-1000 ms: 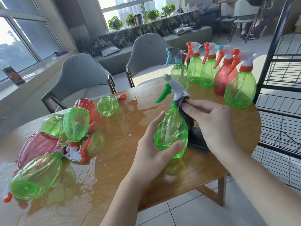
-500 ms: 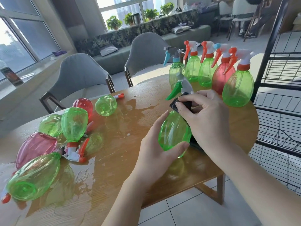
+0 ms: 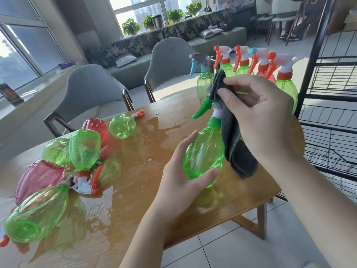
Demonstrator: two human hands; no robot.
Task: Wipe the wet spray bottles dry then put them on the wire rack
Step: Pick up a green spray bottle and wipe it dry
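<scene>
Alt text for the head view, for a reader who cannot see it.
The left hand holds a green spray bottle while the right hand wipes its trigger head with a dark cloth. Wet bottles lie on the wooden table; five stand upright beside a wire rack.

A clear green spray bottle [image 3: 203,151] with a green trigger and white nozzle is held upright, slightly tilted, at centre frame, a dark grey cloth [image 3: 231,136] draped against its head and right side. Five more bottles [image 3: 245,74] stand upright in a row at upper right, just beside the black wire rack [image 3: 332,97]. Green and red bottles [image 3: 63,163] lie tumbled at lower left on the wet worktop [image 3: 135,175].
</scene>
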